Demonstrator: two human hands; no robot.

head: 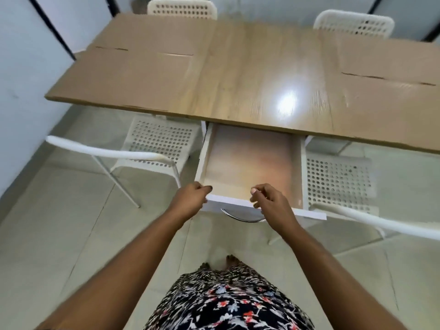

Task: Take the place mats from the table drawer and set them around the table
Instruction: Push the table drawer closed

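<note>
The white table drawer (250, 160) is pulled out under the near edge of the wooden table (257, 75). Its pale wood-toned bottom shows, blurred, and I make out no loose thing on it. My left hand (192, 198) grips the left end of the drawer's front panel. My right hand (269, 202) pinches the top edge of that panel, just above the curved metal handle (240, 216). Brown place mats lie flat on the table, some on the left part (133, 75) and some on the right part (392, 67).
White perforated chairs stand around the table: two at the far side (181, 8) (354, 22), one near left (162, 144) and one near right (338, 179), flanking the drawer. I stand on a pale tiled floor, with a wall close on the left.
</note>
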